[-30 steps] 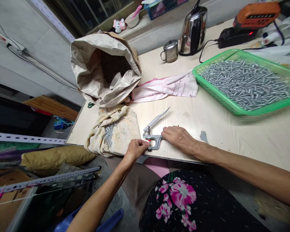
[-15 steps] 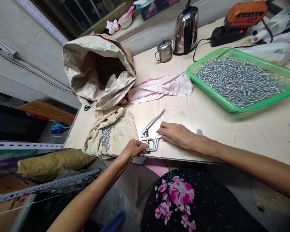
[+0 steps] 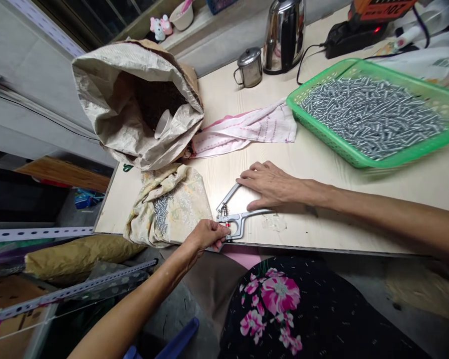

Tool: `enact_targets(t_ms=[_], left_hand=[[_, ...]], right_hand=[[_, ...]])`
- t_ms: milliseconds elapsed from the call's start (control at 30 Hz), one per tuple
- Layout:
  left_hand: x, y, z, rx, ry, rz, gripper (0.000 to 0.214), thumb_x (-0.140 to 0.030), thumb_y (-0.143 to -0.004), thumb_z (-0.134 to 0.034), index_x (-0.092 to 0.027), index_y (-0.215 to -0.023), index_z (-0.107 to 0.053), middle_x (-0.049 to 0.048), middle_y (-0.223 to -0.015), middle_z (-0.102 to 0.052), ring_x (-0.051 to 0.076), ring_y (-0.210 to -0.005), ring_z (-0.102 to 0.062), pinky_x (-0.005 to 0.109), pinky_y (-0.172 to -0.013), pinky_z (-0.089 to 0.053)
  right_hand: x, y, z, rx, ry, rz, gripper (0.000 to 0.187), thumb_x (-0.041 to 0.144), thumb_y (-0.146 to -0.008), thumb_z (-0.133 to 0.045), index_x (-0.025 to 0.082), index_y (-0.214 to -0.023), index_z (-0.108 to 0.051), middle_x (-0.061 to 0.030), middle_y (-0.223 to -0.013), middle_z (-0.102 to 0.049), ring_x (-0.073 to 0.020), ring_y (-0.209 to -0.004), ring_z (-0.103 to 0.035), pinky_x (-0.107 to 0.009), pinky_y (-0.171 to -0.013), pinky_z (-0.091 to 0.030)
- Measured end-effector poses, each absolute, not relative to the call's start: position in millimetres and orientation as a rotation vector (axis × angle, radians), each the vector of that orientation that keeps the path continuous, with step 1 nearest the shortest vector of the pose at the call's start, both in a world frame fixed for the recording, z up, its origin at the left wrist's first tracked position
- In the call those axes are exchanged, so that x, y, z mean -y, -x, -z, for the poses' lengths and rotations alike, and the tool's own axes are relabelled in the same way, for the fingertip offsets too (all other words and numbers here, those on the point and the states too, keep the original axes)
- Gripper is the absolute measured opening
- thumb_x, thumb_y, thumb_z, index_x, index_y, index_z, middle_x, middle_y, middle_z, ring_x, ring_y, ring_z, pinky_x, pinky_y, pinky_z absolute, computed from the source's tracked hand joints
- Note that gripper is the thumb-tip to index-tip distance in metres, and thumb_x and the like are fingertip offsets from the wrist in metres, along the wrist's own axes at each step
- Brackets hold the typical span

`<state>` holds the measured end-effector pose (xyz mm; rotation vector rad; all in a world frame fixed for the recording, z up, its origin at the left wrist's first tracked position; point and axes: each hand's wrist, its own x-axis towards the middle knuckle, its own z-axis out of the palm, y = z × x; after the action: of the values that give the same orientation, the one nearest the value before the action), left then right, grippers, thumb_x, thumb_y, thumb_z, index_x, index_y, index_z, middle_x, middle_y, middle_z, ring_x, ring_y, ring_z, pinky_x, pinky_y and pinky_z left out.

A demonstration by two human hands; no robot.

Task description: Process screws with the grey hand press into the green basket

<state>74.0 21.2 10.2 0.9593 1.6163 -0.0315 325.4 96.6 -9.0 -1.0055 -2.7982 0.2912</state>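
Snap fastener pliers (image 3: 238, 225) lie at the table's front edge, their two handles spread apart and a spring and red part near the jaws. My left hand (image 3: 209, 233) is closed in a pinch at the jaws; what sits between the fingertips is too small to make out. My right hand (image 3: 267, 185) is open, fingers stretched, fingertips at the end of the upper handle and thumb just above the lower handle. Left of the pliers, a patterned cloth (image 3: 189, 199) holds a small heap of metal pins (image 3: 161, 213).
A green basket (image 3: 353, 159) full of metal pins stands at the right. An open woven sack (image 3: 93, 94) with a white scoop inside is at the back left. Between them lies a pink-striped towel (image 3: 243, 130). Behind are a metal mug (image 3: 250, 70) and a kettle (image 3: 283, 37).
My right hand has opened and risen, its fingers reaching to the upper handle, so the lower handle now shows. My left hand stays at the jaws. The view has shifted slightly.
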Motion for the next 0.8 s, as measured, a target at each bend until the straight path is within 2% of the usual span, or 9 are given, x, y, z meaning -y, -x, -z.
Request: enact_targets(t_ms=[67, 133, 233, 400, 567, 700, 800], left_hand=[[-21, -74, -11, -1.617, -0.944, 0.037, 0.035, -0.04, -0.072, -0.077, -0.014, -0.057, -0.058, -0.0051, -0.041, -0.052, 0.006, -0.036, -0.044, 0.018, -0.04, -0.038], [-21, -75, -11, -1.617, -0.936, 0.034, 0.036, -0.04, -0.071, -0.078, -0.014, -0.057, -0.058, -0.0052, -0.042, -0.052, 0.005, -0.036, -0.044, 0.018, -0.04, -0.038], [-21, -75, -11, -1.614, -0.941, 0.025, 0.038, -0.043, -0.069, -0.079, -0.014, -0.058, -0.058, -0.0053, -0.043, -0.052, 0.005, -0.036, -0.044, 0.019, -0.041, -0.038], [-21, -76, -12, -1.626, -0.96, 0.045, 0.04, -0.046, -0.068, -0.08, -0.014, -0.059, -0.058, -0.005, -0.044, -0.052, 0.006, -0.038, -0.045, 0.019, -0.043, -0.04], [-22, -80, -14, -1.649, -0.965, 0.058, 0.039, -0.043, -0.071, -0.079, -0.015, -0.056, -0.055, -0.0052, -0.041, -0.051, 0.006, -0.037, -0.045, 0.018, -0.042, -0.039], [-20, -80, -19, -1.659, -1.017, 0.099, 0.037, -0.04, -0.078, -0.072, -0.016, -0.056, -0.054, -0.0051, -0.042, -0.049, 0.007, -0.038, -0.044, 0.021, -0.045, -0.039], [-13, -80, -25, -1.784, -1.401, 0.093, 0.034, -0.039, -0.086, -0.063, -0.015, -0.062, -0.061, -0.0016, -0.051, -0.054, 0.012, -0.049, -0.052, 0.025, -0.053, -0.043]], right_hand=[[-93, -329, 10, 2.808, 0.974, -0.29, 0.078, 0.076, -0.077, -0.059, 0.017, -0.127, -0.052, -0.0156, -0.125, -0.057, -0.0374, -0.114, -0.042, -0.048, -0.089, -0.034], [-89, -332, 12, 2.819, 0.954, -0.291, 0.093, 0.081, -0.07, -0.061, 0.017, -0.135, -0.047, -0.0168, -0.128, -0.055, -0.0412, -0.121, -0.038, -0.053, -0.094, -0.03], [-84, -334, 14, 2.824, 0.983, -0.306, 0.1, 0.079, -0.065, -0.067, 0.016, -0.139, -0.043, -0.0173, -0.13, -0.054, -0.0412, -0.121, -0.038, -0.056, -0.098, -0.026], [-77, -333, 9, 2.834, 1.012, -0.328, 0.09, 0.069, -0.071, -0.07, 0.014, -0.137, -0.044, -0.0169, -0.126, -0.056, -0.0368, -0.113, -0.046, -0.056, -0.098, -0.027], [-73, -331, 3, 2.827, 1.033, -0.325, 0.074, 0.059, -0.075, -0.073, 0.015, -0.129, -0.049, -0.0149, -0.116, -0.06, -0.0333, -0.105, -0.049, -0.052, -0.094, -0.029], [-69, -331, 1, 2.817, 1.019, -0.307, 0.061, 0.054, -0.078, -0.073, 0.018, -0.123, -0.052, -0.0123, -0.111, -0.061, -0.0313, -0.101, -0.05, -0.047, -0.09, -0.03], [-66, -331, 2, 2.802, 1.008, -0.311, 0.054, 0.049, -0.083, -0.072, 0.019, -0.123, -0.052, -0.0117, -0.111, -0.062, -0.0302, -0.102, -0.05, -0.045, -0.09, -0.03]])
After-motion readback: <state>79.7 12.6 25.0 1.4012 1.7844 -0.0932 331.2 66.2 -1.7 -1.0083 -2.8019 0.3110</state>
